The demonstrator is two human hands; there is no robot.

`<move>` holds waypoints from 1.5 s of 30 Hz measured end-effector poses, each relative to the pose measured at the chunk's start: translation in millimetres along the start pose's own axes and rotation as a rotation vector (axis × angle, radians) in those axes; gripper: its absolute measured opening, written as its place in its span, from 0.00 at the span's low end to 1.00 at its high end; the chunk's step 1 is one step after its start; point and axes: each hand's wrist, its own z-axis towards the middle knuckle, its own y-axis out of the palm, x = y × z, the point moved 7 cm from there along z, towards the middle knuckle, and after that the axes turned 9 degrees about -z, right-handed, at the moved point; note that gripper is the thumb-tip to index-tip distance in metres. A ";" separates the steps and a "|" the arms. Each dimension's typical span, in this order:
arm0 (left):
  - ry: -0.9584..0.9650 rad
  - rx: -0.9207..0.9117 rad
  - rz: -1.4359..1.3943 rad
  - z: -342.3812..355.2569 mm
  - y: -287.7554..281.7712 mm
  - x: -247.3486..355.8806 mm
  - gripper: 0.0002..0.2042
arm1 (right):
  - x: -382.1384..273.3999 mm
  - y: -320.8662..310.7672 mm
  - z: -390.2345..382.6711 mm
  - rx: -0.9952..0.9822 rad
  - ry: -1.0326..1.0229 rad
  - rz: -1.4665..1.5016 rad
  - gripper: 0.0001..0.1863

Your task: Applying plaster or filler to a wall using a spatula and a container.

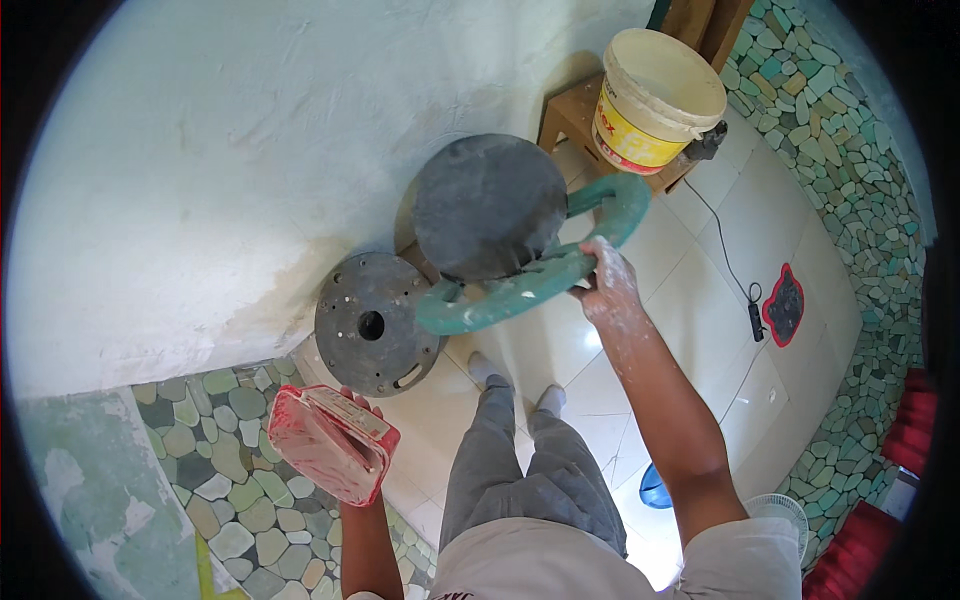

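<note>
My left hand holds a red plastic tub smeared with whitish plaster; a flat strip-like piece lies across its opening. Most of that hand is hidden behind the tub. My right hand, dusted white, is closed on a thick green curved frame. The frame loops round beside a dark round disc, which looks like a stool seat; how they join is hidden. Just left of it, near the wall, is a second dark round piece with a centre hole and a slot near its edge.
A white bucket with a yellow label stands on a brown wooden stand by the plastered wall. On the tiled floor lie a cable with a black plug end, a dark red-edged mat and a blue item.
</note>
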 end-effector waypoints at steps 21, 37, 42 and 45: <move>-0.240 0.087 -0.064 -95.7 -4.7 33.3 0.30 | 89.2 -386.0 -232.8 0.353 -0.059 0.131 0.20; -0.267 0.202 -0.093 -183.3 -45.4 74.2 0.34 | 164.8 -360.3 -273.3 0.258 0.036 0.107 0.25; -0.316 0.157 -0.099 -208.7 -39.9 55.9 0.34 | 165.8 -370.4 -269.9 0.364 -0.028 0.094 0.16; -0.237 0.181 0.018 -228.6 -22.8 61.6 0.31 | 168.2 -378.8 -267.8 0.411 -0.048 0.024 0.15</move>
